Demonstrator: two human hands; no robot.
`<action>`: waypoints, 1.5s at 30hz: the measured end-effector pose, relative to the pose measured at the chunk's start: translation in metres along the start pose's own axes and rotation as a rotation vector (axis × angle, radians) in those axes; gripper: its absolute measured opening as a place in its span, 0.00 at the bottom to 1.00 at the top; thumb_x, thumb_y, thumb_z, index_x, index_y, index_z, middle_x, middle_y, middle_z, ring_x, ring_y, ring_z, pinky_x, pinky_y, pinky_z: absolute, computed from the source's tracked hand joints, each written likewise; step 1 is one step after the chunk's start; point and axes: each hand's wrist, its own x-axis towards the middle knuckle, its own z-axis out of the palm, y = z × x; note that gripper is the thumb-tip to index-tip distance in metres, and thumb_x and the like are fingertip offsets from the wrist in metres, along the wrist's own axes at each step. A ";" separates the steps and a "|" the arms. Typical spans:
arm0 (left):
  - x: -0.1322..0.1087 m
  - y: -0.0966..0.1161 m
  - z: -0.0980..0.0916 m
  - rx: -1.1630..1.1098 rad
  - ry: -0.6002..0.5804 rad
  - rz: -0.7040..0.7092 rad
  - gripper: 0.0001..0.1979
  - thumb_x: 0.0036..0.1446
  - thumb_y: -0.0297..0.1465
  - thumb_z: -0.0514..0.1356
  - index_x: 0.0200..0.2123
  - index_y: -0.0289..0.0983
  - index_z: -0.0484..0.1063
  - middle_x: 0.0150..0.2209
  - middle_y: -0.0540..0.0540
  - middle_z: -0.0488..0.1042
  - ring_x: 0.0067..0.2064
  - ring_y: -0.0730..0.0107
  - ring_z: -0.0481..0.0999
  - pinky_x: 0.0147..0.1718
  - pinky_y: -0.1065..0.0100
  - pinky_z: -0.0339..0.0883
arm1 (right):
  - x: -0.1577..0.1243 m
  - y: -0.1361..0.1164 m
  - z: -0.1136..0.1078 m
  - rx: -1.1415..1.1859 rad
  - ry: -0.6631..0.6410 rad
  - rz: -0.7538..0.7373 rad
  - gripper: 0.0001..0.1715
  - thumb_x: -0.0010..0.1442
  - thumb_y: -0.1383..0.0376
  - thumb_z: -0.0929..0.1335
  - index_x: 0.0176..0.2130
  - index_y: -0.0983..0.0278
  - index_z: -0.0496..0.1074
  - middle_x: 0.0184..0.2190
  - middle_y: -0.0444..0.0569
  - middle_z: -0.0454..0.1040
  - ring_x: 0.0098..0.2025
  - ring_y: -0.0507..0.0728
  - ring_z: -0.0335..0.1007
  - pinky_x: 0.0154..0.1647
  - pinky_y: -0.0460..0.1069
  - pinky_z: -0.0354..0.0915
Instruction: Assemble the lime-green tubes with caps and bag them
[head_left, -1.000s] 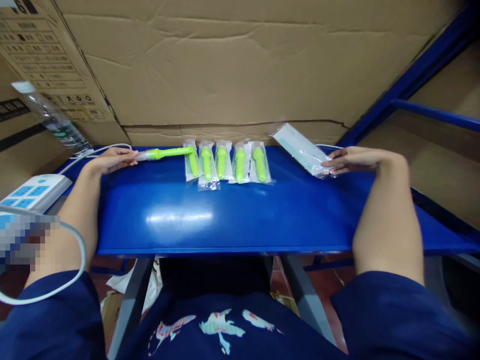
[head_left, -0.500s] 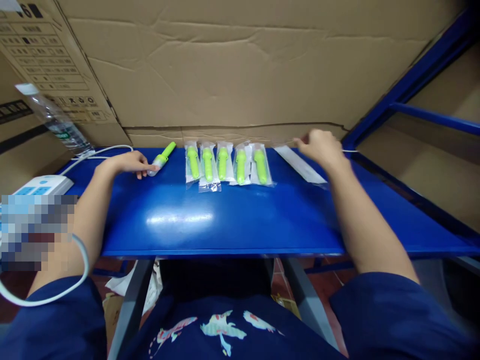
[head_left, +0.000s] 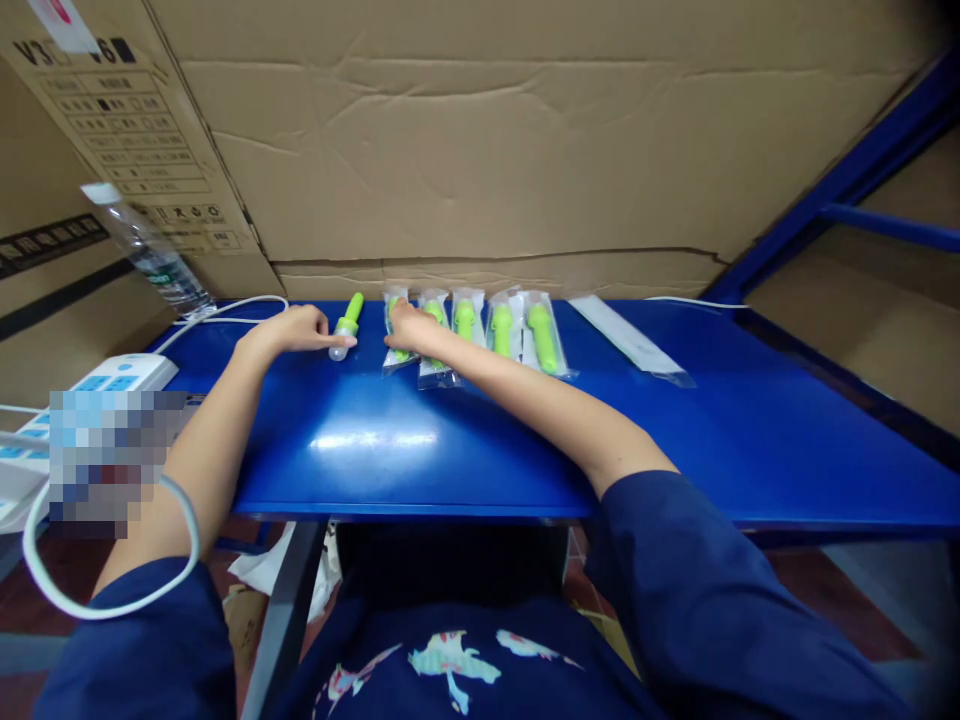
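Observation:
On the left of the blue table (head_left: pixel 360 450) lies an unwrapped green tool (head_left: pixel 350 318) with a clear cap. My left hand (head_left: pixel 304 330) touches its clear end with one finger outstretched, the other fingers bent. To its right, several green tools in clear bags stand in a row, among them a bagged tool (head_left: pixel 545 338) at the right end. My right hand (head_left: pixel 411 328) is over the leftmost bagged tool (head_left: pixel 399 355) and partly covers it; its fingertips are hard to see. A stack of flat clear bags (head_left: pixel 626 335) lies right of the row.
A plastic bottle (head_left: pixel 157 255) leans at the back left near a white cable. A white power strip (head_left: pixel 124 375) sits at the left edge. Cardboard (head_left: pixel 487 160) walls the back, and a blue metal frame (head_left: pixel 840 170) rises at the right.
My right hand has moved left from the flat clear bags to the leftmost bagged tool. My left hand stays at the unwrapped tool. The whole view has shifted slightly.

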 end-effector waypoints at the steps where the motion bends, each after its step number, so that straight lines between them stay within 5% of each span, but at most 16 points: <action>1: 0.000 0.003 0.001 -0.012 0.107 -0.001 0.25 0.49 0.57 0.62 0.22 0.40 0.74 0.21 0.44 0.74 0.31 0.55 0.77 0.34 0.64 0.65 | -0.005 -0.002 -0.003 -0.040 0.014 0.128 0.31 0.61 0.57 0.72 0.57 0.73 0.66 0.45 0.63 0.79 0.45 0.65 0.75 0.41 0.52 0.67; 4: -0.001 0.016 0.011 -0.089 0.412 0.066 0.23 0.59 0.52 0.57 0.36 0.37 0.76 0.36 0.38 0.79 0.46 0.48 0.78 0.49 0.58 0.67 | -0.034 -0.009 -0.018 -0.068 0.023 0.143 0.29 0.60 0.58 0.70 0.55 0.71 0.66 0.45 0.60 0.79 0.45 0.63 0.75 0.39 0.49 0.65; 7: -0.001 0.033 0.022 -0.166 0.492 0.189 0.24 0.59 0.47 0.59 0.49 0.35 0.72 0.51 0.35 0.76 0.58 0.45 0.72 0.61 0.49 0.59 | -0.075 -0.012 -0.033 -0.088 0.044 0.032 0.29 0.57 0.60 0.69 0.55 0.69 0.66 0.44 0.61 0.78 0.43 0.68 0.76 0.35 0.53 0.65; 15: 0.000 0.050 0.032 -0.631 0.433 0.291 0.23 0.61 0.43 0.59 0.56 0.39 0.67 0.42 0.41 0.79 0.46 0.56 0.80 0.51 0.54 0.71 | -0.153 0.020 -0.049 -0.196 0.026 -0.047 0.35 0.61 0.59 0.66 0.64 0.66 0.60 0.34 0.56 0.79 0.35 0.68 0.76 0.36 0.55 0.63; 19: -0.002 0.052 0.030 -0.539 0.485 0.412 0.18 0.57 0.41 0.62 0.47 0.37 0.74 0.53 0.38 0.75 0.57 0.52 0.75 0.60 0.52 0.65 | -0.159 0.039 -0.046 -0.289 0.067 -0.112 0.35 0.62 0.59 0.65 0.66 0.65 0.60 0.41 0.59 0.81 0.36 0.67 0.77 0.34 0.53 0.61; 22: -0.001 0.047 0.026 -0.497 0.395 0.495 0.16 0.56 0.43 0.64 0.41 0.36 0.78 0.59 0.38 0.72 0.63 0.50 0.69 0.64 0.51 0.60 | -0.159 0.047 -0.043 -0.354 0.076 -0.172 0.35 0.64 0.58 0.63 0.67 0.65 0.61 0.49 0.62 0.79 0.38 0.66 0.77 0.32 0.53 0.60; 26: -0.001 0.041 0.022 -0.518 0.234 0.564 0.22 0.51 0.48 0.68 0.42 0.38 0.81 0.62 0.38 0.70 0.64 0.49 0.68 0.65 0.50 0.60 | -0.160 0.053 -0.046 -0.410 0.044 -0.199 0.34 0.66 0.56 0.60 0.67 0.66 0.62 0.51 0.62 0.79 0.38 0.64 0.78 0.28 0.52 0.56; 32: -0.010 0.056 0.017 -0.505 0.220 0.611 0.27 0.44 0.52 0.72 0.42 0.40 0.82 0.61 0.40 0.71 0.62 0.49 0.70 0.64 0.47 0.62 | -0.167 0.056 -0.051 -0.375 0.065 -0.218 0.31 0.66 0.56 0.62 0.64 0.64 0.66 0.49 0.59 0.80 0.37 0.62 0.77 0.27 0.49 0.53; 38: -0.015 0.048 0.004 -0.846 0.319 0.456 0.26 0.50 0.52 0.69 0.41 0.37 0.76 0.58 0.41 0.74 0.60 0.50 0.72 0.58 0.53 0.70 | -0.186 0.082 -0.078 -0.133 0.128 -0.132 0.29 0.62 0.55 0.67 0.60 0.60 0.69 0.37 0.50 0.79 0.31 0.56 0.71 0.31 0.48 0.56; 42: -0.001 0.022 0.000 -1.366 0.463 0.243 0.22 0.64 0.53 0.57 0.43 0.39 0.63 0.51 0.45 0.76 0.56 0.60 0.75 0.55 0.56 0.72 | -0.208 0.138 -0.110 0.103 0.101 0.053 0.30 0.59 0.47 0.70 0.53 0.61 0.75 0.29 0.46 0.74 0.27 0.54 0.66 0.30 0.50 0.58; 45: 0.013 0.006 0.005 -1.377 0.541 -0.050 0.20 0.71 0.52 0.46 0.43 0.40 0.57 0.45 0.50 0.75 0.55 0.67 0.75 0.52 0.62 0.72 | -0.225 0.194 -0.121 0.166 0.081 0.324 0.36 0.54 0.45 0.73 0.54 0.64 0.74 0.29 0.51 0.74 0.28 0.56 0.66 0.29 0.52 0.59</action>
